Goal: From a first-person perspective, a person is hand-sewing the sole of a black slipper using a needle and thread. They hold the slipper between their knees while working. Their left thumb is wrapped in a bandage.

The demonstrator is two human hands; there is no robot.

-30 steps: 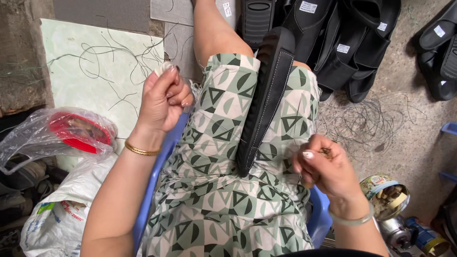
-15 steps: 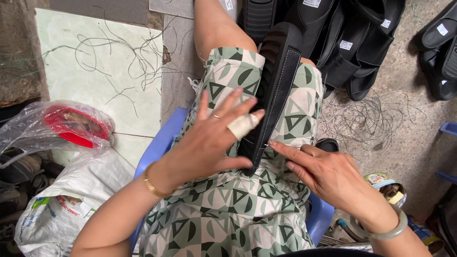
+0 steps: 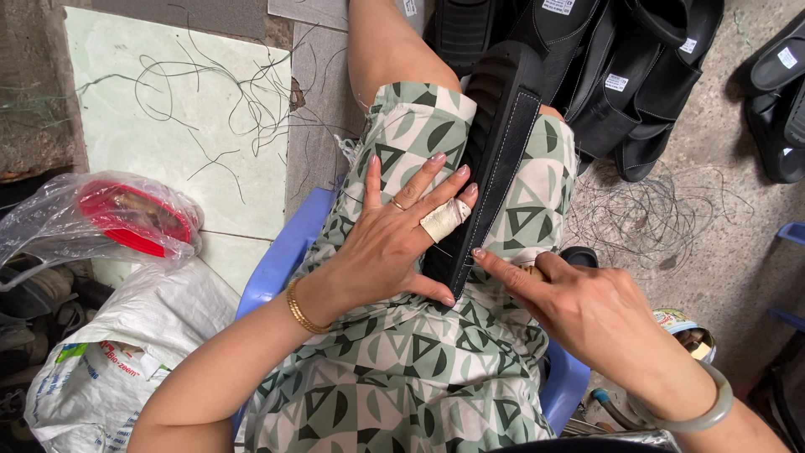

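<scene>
From the head camera, the black sandal (image 3: 495,159) lies lengthwise along my lap, toe end pointing away from me. My left hand (image 3: 394,243) rests flat on it, fingers spread wide, thumb tucked at its near end; it grips nothing, only presses. One finger wears a bandage (image 3: 444,220). My right hand (image 3: 587,306) points its forefinger at the sandal's near edge, other fingers curled loosely. More sandals (image 3: 620,75) lie on the floor beyond my knee.
</scene>
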